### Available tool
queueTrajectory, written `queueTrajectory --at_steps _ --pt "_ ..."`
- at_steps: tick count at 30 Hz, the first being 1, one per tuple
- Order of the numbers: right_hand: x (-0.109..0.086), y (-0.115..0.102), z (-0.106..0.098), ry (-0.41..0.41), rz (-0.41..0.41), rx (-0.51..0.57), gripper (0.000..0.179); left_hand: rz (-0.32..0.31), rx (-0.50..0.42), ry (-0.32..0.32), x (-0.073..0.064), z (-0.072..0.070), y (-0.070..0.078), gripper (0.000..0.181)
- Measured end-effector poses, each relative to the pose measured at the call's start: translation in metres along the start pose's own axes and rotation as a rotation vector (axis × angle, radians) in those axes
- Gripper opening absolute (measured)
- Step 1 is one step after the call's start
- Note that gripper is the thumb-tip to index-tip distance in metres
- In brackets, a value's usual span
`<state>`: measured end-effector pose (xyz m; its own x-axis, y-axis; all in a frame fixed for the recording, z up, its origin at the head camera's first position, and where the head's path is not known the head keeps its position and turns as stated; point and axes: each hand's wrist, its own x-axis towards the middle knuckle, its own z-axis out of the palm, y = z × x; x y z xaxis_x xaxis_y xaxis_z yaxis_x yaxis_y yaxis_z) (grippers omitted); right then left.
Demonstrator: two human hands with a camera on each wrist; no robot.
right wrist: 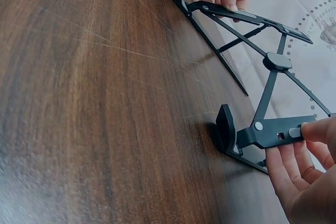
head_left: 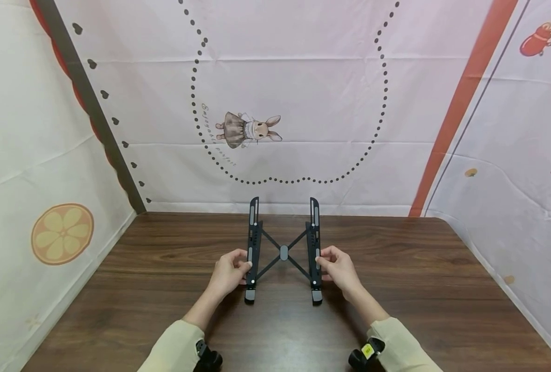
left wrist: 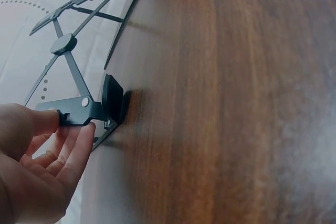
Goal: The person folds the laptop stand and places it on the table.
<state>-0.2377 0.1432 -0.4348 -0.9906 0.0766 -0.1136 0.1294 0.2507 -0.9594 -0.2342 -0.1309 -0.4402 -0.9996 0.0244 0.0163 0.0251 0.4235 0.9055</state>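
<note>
A black stand (head_left: 283, 252), X-braced in the middle, rests toward the far side of a brown wooden bench (head_left: 396, 279). A person's left hand (head_left: 227, 272) pinches its left rail (head_left: 254, 243), the right hand (head_left: 341, 269) its right rail (head_left: 313, 243), fingers (left wrist: 77, 156) beneath, thumbs (left wrist: 46, 121) above (patterned white cloth (head_left: 321, 103) hangs behind).

Stand (head_left: 283, 252): black, with grey pads (head_left: 250, 295) and a grey hub (right wrist: 277, 61). Table (head_left: 163, 310): brown, darker wood-grain streaks. Back cloth (head_left: 294, 93): pinkish white, a curve of dark dots (head_left: 384, 97), 1 rabbit print (head_left: 236, 130) in beige and grey-brown; dark grey band (head_left: 89, 98) at left, orange-red band (head_left: 456, 119) at right. Left cloth (head_left: 5, 155): white, 1 orange-slice print (head_left: 63, 234). Sleeves (head_left: 175, 349), 2: plain pale yellow-green. Right wrist camera (head_left: 358, 360): black, yellow label (head_left: 367, 351).
</note>
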Motion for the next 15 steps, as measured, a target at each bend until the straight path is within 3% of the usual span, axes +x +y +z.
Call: queueTrajectory --at_steps 15 --pt "-0.0003 -0.0022 0.0012 0.01 0.012 0.006 0.01 0.006 0.008 0.008 0.0 0.0016 0.001 0.022"
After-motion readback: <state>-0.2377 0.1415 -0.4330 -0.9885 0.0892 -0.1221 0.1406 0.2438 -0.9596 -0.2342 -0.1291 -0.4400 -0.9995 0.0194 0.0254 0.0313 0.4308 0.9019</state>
